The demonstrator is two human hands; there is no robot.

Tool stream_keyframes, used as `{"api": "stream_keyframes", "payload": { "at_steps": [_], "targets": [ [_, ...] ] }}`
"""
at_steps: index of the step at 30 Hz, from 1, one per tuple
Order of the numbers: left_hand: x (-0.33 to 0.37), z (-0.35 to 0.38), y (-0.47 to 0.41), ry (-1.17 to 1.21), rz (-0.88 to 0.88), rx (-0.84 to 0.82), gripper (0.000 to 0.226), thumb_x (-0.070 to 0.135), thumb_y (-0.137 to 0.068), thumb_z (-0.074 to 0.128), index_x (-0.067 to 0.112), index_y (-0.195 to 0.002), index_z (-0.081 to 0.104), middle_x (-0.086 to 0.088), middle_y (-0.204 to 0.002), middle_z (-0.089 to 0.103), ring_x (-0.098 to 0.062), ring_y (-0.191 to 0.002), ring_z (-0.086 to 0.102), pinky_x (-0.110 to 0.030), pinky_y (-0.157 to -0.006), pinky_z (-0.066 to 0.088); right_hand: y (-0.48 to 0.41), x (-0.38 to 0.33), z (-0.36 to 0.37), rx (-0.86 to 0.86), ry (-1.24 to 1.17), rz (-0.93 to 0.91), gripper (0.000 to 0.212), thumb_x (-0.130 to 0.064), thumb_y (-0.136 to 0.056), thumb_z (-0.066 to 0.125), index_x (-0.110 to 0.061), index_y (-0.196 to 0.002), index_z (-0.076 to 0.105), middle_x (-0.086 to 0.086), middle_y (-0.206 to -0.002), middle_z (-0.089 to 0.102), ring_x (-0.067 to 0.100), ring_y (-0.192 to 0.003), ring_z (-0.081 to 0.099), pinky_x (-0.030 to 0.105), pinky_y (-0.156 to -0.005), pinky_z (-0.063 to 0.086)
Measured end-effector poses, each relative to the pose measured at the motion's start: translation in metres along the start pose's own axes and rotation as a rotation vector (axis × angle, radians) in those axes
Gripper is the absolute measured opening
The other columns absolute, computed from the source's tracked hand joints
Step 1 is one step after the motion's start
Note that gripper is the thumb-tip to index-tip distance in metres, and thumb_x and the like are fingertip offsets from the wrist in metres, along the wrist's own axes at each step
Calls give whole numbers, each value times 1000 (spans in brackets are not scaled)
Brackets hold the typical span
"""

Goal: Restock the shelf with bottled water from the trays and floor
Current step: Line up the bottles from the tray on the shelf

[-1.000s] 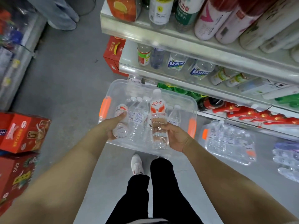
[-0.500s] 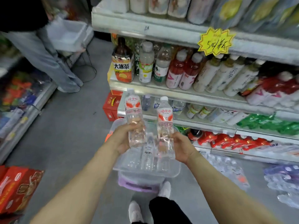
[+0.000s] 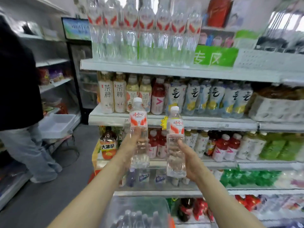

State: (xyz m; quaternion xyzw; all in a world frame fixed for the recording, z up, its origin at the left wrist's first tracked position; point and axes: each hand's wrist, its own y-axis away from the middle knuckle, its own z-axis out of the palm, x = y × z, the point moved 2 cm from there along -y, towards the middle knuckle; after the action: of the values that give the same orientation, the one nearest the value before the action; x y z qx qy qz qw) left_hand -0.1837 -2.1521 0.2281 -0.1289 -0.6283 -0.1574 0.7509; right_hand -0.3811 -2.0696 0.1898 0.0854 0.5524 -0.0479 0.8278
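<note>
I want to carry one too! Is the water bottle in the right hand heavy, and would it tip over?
Probably heavy for its size: the water bottle looks full. It is tall and narrow, so it may tip if bumped. Its clear plastic likely dents rather than breaks, and the right hand grips it alone, so one hand seems enough.

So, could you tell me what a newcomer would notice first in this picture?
First, two upright water bottles mid-frame: the left bottle gripped by the left hand, the right bottle by the right hand. Then the matching row of bottles on the top shelf, beside a green sign.
</note>
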Motion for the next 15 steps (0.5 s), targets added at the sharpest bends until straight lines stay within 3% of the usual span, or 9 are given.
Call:
{"api": "stream_keyframes", "payload": {
  "at_steps": [2, 5, 7, 10, 12, 15],
  "targets": [
    [22, 8, -6, 14, 58, -14, 44, 55, -97, 44, 19, -116, 60, -10, -94, 74, -13, -69, 73, -29, -64, 61, -3, -33, 3, 2, 75, -101, 73, -56, -61, 90, -12, -116, 70, 10, -106, 76, 23, -93, 75, 42, -77, 62],
    [50, 18, -22, 73, 129, -20, 50, 57, -84, 57, 21, -120, 58, -21, -112, 70, -31, -96, 71, -55, -99, 51, -16, -81, 0, -2, 66, -235, 89, -54, -54, 94, -7, -124, 66, 14, -110, 73, 26, -95, 72, 41, -78, 62],
    [69, 24, -36, 105, 157, -23, 47, 53, -81, 61, 22, -115, 60, -25, -119, 67, -40, -106, 67, -59, -103, 46, -25, -119, -1, -17, 51, -328, 87, -50, -56, 95, -7, -124, 63, 15, -109, 72, 26, -92, 72, 37, -75, 61],
    [94, 31, -56, 152, 179, -57, 44, 45, -80, 64, 17, -114, 63, -22, -109, 71, -34, -93, 69, -56, -94, 52, -39, -180, 1, -73, 15, -470, 72, -41, -60, 97, -8, -118, 70, 12, -105, 74, 25, -94, 73, 37, -78, 61],
    [109, 36, -68, 159, 232, -86, 44, 41, -79, 64, 15, -115, 63, -13, -100, 73, -28, -86, 70, -49, -85, 54, -51, -222, 7, -89, -6, -543, 49, -30, -76, 84, -10, -119, 69, 7, -100, 74, 21, -89, 72, 37, -75, 61],
    [129, 42, -84, 180, 253, -79, 57, 44, -76, 73, 13, -122, 62, -13, -109, 74, -36, -103, 68, -55, -98, 49, -75, -279, 23, -47, 58, -660, 14, -14, -96, 61, -14, -109, 67, -7, -82, 73, 8, -75, 67, 25, -73, 53]
  ]
}}
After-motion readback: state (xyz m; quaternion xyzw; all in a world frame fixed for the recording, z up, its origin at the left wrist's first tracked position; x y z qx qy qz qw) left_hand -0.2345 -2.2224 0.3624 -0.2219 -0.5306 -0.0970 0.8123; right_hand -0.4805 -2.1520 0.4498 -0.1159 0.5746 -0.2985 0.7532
